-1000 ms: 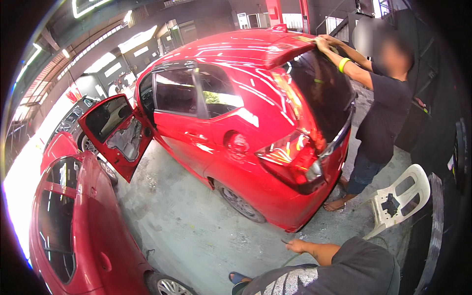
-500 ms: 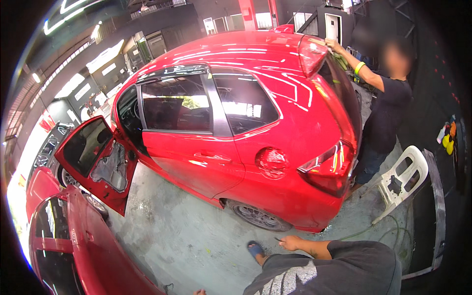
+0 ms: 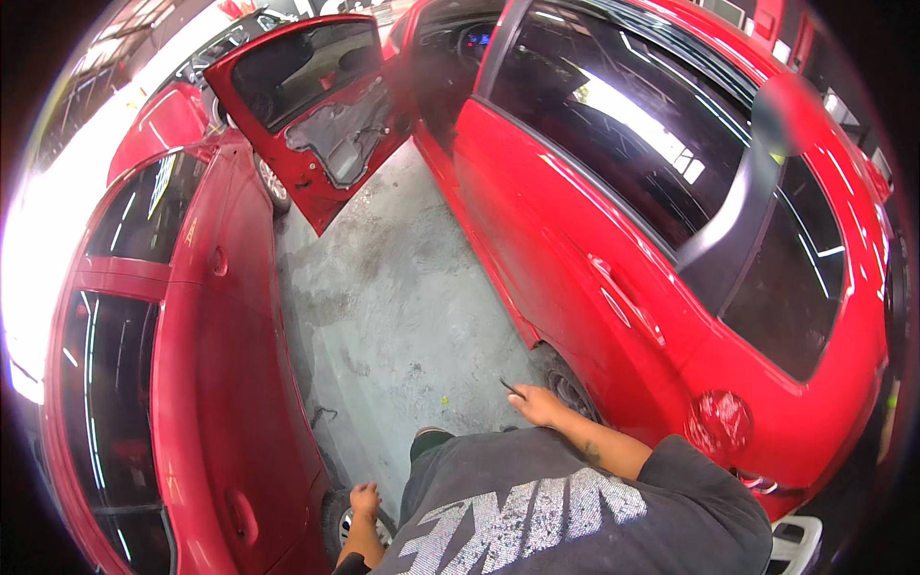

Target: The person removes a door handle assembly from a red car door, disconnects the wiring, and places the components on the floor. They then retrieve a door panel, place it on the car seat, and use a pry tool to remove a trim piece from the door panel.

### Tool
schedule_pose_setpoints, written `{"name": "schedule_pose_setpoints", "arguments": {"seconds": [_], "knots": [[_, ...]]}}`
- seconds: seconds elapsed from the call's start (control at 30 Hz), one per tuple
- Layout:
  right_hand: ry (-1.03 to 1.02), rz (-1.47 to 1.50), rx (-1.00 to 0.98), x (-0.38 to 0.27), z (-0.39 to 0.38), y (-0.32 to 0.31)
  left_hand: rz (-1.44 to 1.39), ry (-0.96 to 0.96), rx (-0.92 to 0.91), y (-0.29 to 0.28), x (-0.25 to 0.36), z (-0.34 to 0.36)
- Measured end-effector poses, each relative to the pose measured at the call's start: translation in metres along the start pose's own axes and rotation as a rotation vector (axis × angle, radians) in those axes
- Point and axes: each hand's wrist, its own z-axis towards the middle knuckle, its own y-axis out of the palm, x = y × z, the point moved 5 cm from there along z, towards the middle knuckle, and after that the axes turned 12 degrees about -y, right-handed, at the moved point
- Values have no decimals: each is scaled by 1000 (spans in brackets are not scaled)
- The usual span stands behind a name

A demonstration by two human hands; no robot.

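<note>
My right hand (image 3: 540,405) is closed around a slim dark tool (image 3: 513,387), with its thin end pointing forward past the fingers; its exact kind is too small to tell. It hovers over the floor beside the rear wheel (image 3: 565,391) of the bright red car (image 3: 585,230). Hanging low on the other side, my left hand (image 3: 365,500) looks empty, its fingers loosely apart. It is nearest to the wheel (image 3: 353,525) of the darker red car (image 3: 216,383) and touches nothing I can see.
Ahead, the bright red car's front door (image 3: 331,115) swings out into the aisle, its inner panel removed. The grey floor (image 3: 383,278) runs between both cars. Crinkled red film covers the fuel-flap area (image 3: 719,422). Part of a white plastic chair (image 3: 797,541) shows at lower right.
My view has turned left and come closer along the bright red car, toward its open door. My left hand has come further into sight. The person at the car's rear has left the view.
</note>
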Motion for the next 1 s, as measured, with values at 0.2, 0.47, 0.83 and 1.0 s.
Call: {"name": "schedule_pose_setpoints", "arguments": {"seconds": [0.2,0.47,0.83,1.0], "knots": [[39,172,-16,-20,175,-33,277,-238,5,16,17,36],[226,179,35,-30,397,-65,249,-16,-104,14,316,257],[391,129,204,8,589,-86,101,454,-32,79,850,323],[296,228,339,51,699,-112,268,411,-116,148,892,340]]}}
